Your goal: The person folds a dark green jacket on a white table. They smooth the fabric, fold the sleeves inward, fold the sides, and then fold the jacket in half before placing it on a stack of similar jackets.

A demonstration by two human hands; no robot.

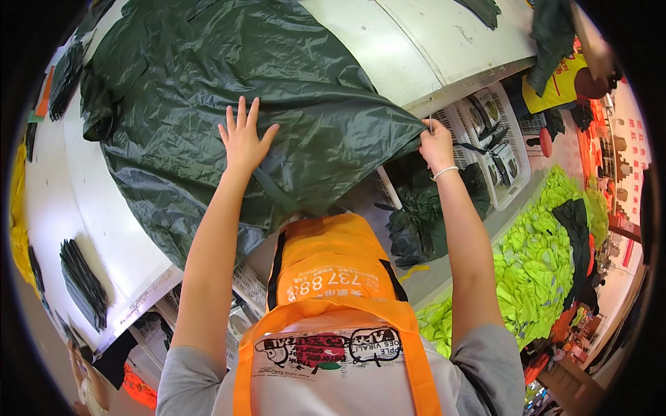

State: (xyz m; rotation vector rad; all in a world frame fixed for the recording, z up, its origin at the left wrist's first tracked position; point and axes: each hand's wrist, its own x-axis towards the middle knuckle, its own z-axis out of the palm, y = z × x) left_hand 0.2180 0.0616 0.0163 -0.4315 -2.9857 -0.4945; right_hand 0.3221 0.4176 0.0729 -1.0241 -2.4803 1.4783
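Fabric (198, 93) under left hand (245, 143), in right hand (436, 146)

Passage: beyond your right hand (436, 145), the white tabletop (388, 38) gives you a wide open strip, bounded at far right by dark hanging cloth (553, 41). At your left, a second strip runs between the dark green sheet (201, 76) and a dark stack (83, 284). Obstructions: creased sheet fills the middle under your spread left hand (245, 136); its pinched corner spans past the table edge. Below, a white basket (519, 149) and dark bundle (420, 218) flank your right forearm.
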